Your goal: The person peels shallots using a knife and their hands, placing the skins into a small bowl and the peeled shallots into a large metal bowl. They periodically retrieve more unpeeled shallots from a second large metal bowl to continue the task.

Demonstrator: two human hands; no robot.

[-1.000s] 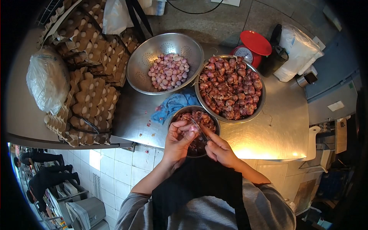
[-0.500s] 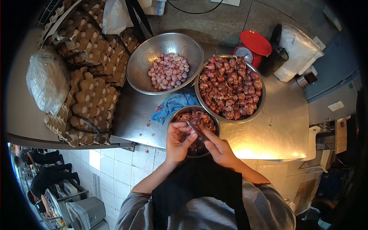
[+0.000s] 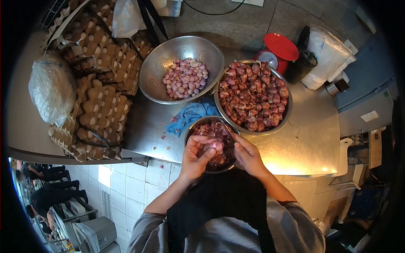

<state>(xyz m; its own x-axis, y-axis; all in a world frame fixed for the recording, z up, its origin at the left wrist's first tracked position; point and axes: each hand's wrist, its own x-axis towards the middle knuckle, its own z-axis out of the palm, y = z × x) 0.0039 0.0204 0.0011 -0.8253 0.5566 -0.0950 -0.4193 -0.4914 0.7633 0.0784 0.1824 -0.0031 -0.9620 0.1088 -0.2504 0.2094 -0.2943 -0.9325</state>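
Between the thumb and fingers of my left hand (image 3: pixel 195 157) is a pinkish shallot (image 3: pixel 217 146), held over a small metal bowl (image 3: pixel 188 134). Reddish peelings (image 3: pixel 219 162) fill much of that bowl. My right hand (image 3: pixel 249 159) grips a small knife (image 3: pixel 229 130), its blade pointing up and away just right of the shallot; the handle is hidden in my fingers. Beyond, to the right, a wide bowl (image 3: pixel 288 113) is heaped with unpeeled shallots (image 3: pixel 255 97). Peeled shallots (image 3: pixel 185 79) lie in a metal colander (image 3: pixel 152 63) at the back left.
A blue cloth (image 3: pixel 192 116) lies beside the small bowl on the steel table (image 3: pixel 312 139). Egg trays (image 3: pixel 101 109) are stacked at left with a plastic bag (image 3: pixel 52 90). A red scale (image 3: pixel 282 47) stands behind the wide bowl. People in dark clothes (image 3: pixel 55 196) are far left.
My right hand has drawn slightly right, taking the knife off the shallot and turning its blade upward. My left hand keeps its hold, and the shallot shows more fully.
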